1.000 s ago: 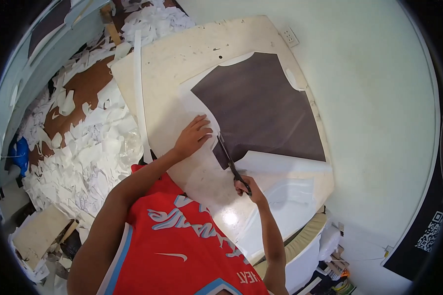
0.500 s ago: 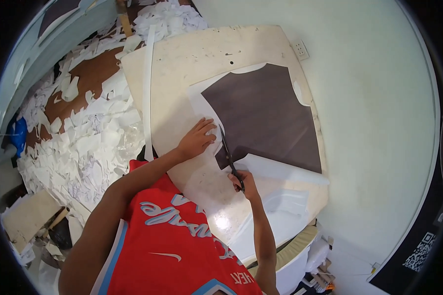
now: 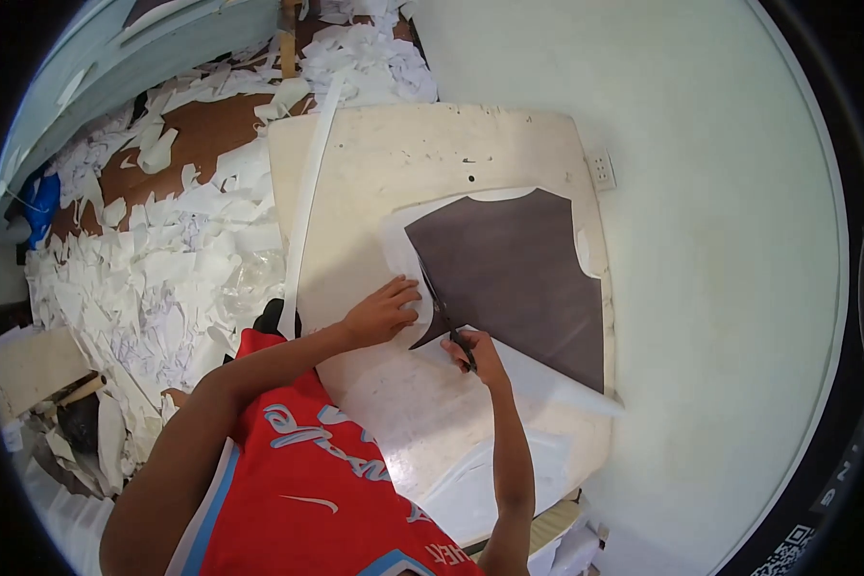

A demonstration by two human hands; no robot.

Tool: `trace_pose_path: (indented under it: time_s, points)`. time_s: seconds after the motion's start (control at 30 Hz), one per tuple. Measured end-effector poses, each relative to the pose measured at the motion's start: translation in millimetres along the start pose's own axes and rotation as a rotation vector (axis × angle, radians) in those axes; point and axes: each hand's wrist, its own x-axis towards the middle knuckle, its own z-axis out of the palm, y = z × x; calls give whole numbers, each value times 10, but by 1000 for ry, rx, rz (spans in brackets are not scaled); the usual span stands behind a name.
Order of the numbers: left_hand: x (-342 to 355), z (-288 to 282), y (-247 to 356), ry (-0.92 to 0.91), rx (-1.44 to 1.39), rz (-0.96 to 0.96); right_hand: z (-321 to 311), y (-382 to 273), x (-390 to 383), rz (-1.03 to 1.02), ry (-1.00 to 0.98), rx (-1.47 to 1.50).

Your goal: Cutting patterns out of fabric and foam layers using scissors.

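A dark brown-grey sheet (image 3: 523,278) cut like a garment panel lies on the pale board, with a white sheet (image 3: 400,245) showing along its left and top edges. My right hand (image 3: 480,357) grips black-handled scissors (image 3: 438,296), whose blades point away from me along the panel's curved left edge. Just left of the blades, my left hand (image 3: 384,312) rests on the white sheet, fingers stretched out and holding nothing. Toward me, the lower edge of the layers is turned up, showing a white underside (image 3: 538,374).
A pale tabletop board (image 3: 355,163) carries a long white strip (image 3: 314,192) down its left side. Heaps of white scraps (image 3: 163,278) cover the floor at left. Another white sheet (image 3: 509,470) lies near the board's front. A wall with a socket (image 3: 601,171) stands right.
The view has shifted, so the board sits lower in the picture. The scissors have advanced along the panel's left edge toward its far corner, and my left hand has moved up with them.
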Motion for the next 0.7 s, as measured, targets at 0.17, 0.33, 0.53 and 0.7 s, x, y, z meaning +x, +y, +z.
trace_pose_path:
  time_s: [0.17, 0.33, 0.53, 0.7]
  points:
    - [-3, -16, -6, -3, 22, -17, -49, -137, 254, -104, -47, -93]
    - [-23, -17, -7, 7, 18, -22, 13, -275, 450, -94, -107, -24]
    - [-36, 15, -21, 43, -24, 13, 122, -419, 712, -191, -53, -121]
    - [17, -159, 110, -53, 152, 49, 375, -456, 777, -338, 57, 4]
